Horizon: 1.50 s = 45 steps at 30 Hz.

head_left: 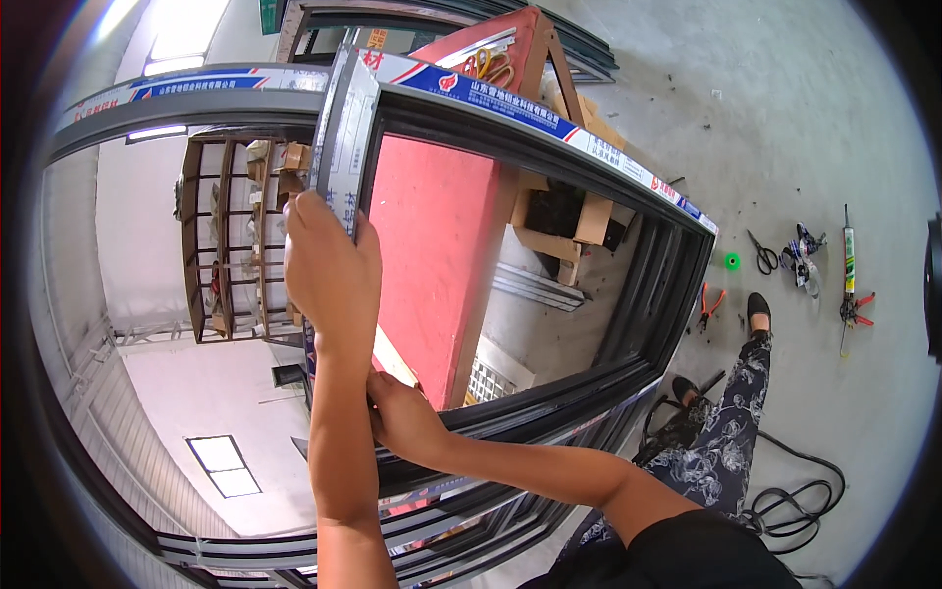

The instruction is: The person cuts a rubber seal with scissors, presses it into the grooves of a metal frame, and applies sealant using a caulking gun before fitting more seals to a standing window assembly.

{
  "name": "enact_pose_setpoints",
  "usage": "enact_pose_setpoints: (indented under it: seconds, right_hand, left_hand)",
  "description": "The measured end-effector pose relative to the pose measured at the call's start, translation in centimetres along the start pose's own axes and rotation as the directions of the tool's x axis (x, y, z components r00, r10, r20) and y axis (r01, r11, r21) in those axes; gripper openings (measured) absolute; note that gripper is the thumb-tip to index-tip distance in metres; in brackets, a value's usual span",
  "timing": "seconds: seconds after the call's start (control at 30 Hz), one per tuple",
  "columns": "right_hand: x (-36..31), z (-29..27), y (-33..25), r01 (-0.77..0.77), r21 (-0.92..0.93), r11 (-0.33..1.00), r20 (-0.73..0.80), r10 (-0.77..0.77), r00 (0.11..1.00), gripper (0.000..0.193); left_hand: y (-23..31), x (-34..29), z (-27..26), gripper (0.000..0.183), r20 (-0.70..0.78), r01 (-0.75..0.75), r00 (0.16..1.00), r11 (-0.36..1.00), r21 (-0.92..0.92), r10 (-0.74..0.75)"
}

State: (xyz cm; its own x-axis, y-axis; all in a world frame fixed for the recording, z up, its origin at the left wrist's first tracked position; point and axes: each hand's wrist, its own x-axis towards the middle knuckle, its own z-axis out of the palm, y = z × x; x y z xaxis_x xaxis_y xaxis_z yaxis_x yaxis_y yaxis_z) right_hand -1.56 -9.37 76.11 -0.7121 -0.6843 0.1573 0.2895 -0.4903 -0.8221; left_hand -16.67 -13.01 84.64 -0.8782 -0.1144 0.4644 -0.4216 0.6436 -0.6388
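Observation:
A large dark grey metal window frame (648, 265) stands tilted before me, with printed blue, red and white protective film (491, 98) along its edge. My left hand (334, 265) is closed around the frame's film-covered side bar (345, 147), its fingers curling behind the far side. Lower down, my right hand (407, 417) is closed beside the frame's lower inner corner. My left forearm crosses in front of its fingertips, so what they grip cannot be made out. Through the frame's opening shows a red-topped table (432, 255).
Several more frames (442, 540) stack below. On the grey floor lie scissors (762, 255), red-handled pliers (710, 306), a green roll (732, 261), a sealant tube (849, 257) and a coiled black cable (800, 506). Shelving (228, 236) stands at the left, cardboard boxes (593, 218) beyond the opening.

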Motion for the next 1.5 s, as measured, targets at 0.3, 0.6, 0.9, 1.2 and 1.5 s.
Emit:
enact_pose_setpoints:
  seconds: [0.3, 0.6, 0.9, 1.2, 1.5]
  right_hand:
    - [-0.6, 0.7, 0.3, 0.091, 0.19, 0.978, -0.016, -0.09, 0.996, 0.068]
    - [-3.9, 1.0, 1.6, 0.102, -0.267, 0.958, 0.014, -0.102, 0.995, 0.062]
    - [-4.8, 1.3, 1.9, -0.009, -0.085, 0.996, 0.161, 0.023, 0.987, 0.065]
    - [-5.3, 1.9, 1.8, 0.041, -0.061, 0.997, 0.106, -0.034, 0.994, 0.062]
    - [-5.0, 1.4, 1.5, 0.0, 0.028, 1.0, 0.146, -0.004, 0.989, 0.066]
  left_hand:
    - [-2.1, -2.1, -1.0, 0.046, -0.017, -0.083, 0.996, 0.996, -0.046, 0.082]
    - [-1.1, -2.0, -0.6, 0.041, 0.107, 0.006, 0.994, 0.999, -0.031, -0.003]
    - [-0.2, -0.5, -0.9, 0.037, 0.111, 0.019, 0.994, 0.999, 0.041, -0.024]
    - [-1.3, -2.1, -1.3, 0.05, 0.125, -0.009, 0.992, 0.999, 0.052, 0.002]
    - [-1.9, -4.1, -1.5, 0.046, 0.096, -0.027, 0.995, 0.999, 0.031, 0.024]
